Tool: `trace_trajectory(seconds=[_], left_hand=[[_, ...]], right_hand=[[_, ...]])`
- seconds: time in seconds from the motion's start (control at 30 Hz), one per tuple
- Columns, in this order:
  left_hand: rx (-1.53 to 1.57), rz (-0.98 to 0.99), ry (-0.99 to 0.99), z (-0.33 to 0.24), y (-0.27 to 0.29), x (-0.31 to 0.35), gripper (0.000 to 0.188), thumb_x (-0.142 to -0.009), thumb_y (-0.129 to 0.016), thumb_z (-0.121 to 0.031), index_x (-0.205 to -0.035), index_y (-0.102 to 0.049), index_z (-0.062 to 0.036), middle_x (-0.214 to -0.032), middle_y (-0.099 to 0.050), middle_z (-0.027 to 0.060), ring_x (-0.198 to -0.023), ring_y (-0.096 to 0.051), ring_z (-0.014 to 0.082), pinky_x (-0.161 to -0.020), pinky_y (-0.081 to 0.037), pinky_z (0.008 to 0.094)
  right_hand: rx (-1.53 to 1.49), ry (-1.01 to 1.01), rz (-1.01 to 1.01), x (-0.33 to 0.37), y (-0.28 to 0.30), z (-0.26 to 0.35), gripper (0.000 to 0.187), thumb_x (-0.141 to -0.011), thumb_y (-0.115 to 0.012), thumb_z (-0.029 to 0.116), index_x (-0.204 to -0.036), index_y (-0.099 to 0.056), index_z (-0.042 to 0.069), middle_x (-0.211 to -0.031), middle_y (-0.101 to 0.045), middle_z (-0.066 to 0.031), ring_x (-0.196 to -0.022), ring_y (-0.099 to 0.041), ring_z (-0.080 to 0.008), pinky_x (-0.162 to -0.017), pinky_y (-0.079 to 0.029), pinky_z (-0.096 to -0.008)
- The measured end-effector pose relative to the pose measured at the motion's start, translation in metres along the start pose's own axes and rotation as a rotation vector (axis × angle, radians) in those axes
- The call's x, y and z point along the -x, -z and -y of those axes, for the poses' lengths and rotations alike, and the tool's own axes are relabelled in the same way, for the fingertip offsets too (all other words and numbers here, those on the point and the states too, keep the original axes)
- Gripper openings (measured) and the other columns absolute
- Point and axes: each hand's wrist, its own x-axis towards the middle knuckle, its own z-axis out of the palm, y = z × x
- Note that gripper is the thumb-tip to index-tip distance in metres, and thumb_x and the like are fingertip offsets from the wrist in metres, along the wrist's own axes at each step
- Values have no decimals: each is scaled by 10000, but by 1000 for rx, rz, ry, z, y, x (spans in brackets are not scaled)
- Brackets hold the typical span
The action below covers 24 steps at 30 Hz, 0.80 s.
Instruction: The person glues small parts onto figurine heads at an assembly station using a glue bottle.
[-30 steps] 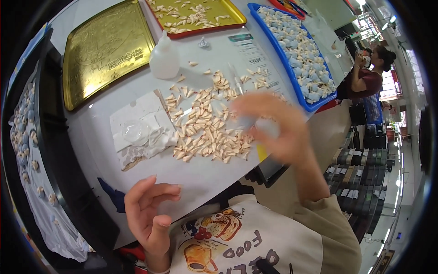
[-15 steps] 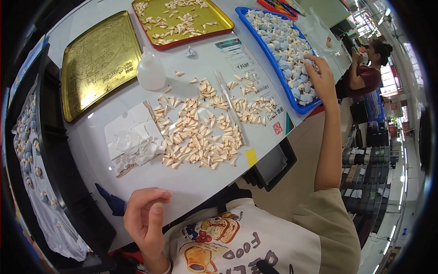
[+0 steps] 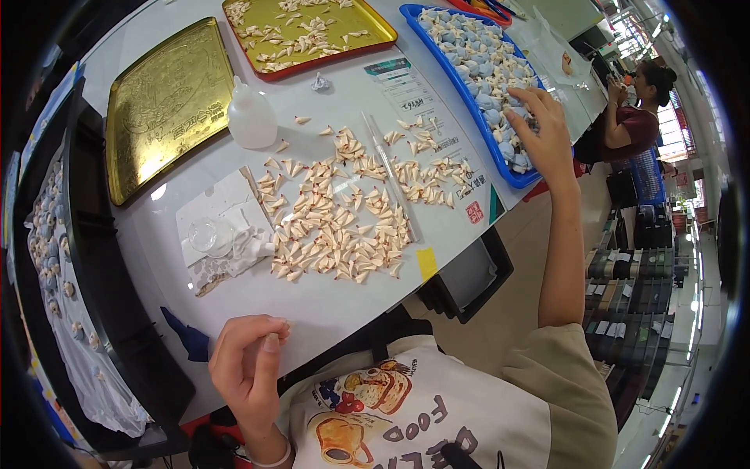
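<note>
My right hand reaches over the near end of a blue tray, thumb and fingers spread at the pieces. Small pale blue and cream figures fill that tray. Low at the left, off the table's front edge, my left hand hangs with fingers loosely curled and a small gap by the thumb. I see nothing in it. Between the hands, many cream cone-shaped pieces with red tips lie scattered on the white table. A slim clear stick-like tool lies across them.
A white squeeze bottle stands behind a white board bearing a small clear dish. Two gold trays lie at the back, one holding cones. A black rack borders the left. A co-worker sits far right.
My right hand has shifted slightly left, further over the blue tray's pieces. The left thumb sits closer to the index finger. The whole view has shifted a little.
</note>
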Motion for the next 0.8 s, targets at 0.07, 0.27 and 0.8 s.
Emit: trace_trajectory(seconds=[0.07,0.27,0.8], left_hand=[[0,-1,5,-1,0,0,126,-821,-528,73,-917,-608,50,-854,-598,126,-735,-583,164,-661,-468,250],[-474,516,-217,-57,29,21,153,-896,-519,-21,-1032,-575,20,-1030,-591,107,-841,-564,160,-721,-440,248],[-1051,70,433,-83,157,20,346,-852,-508,-4,-1198,-506,18,-1191,-525,133,-1026,-523,202,-865,-411,301]], right_hand=[[-1,23,20,0,0,-2,328,-845,-598,319,-1130,-613,156,-1128,-567,-81,-1059,-527,-275,-887,-434,-360],[57,-94,82,-2,8,11,310,-873,-562,300,-1134,-606,138,-1207,-552,-93,-1073,-540,-278,-893,-432,-366],[-395,350,346,-27,-20,116,76,-766,-637,112,-802,-603,56,-788,-560,-51,-821,-516,-227,-770,-426,-344]])
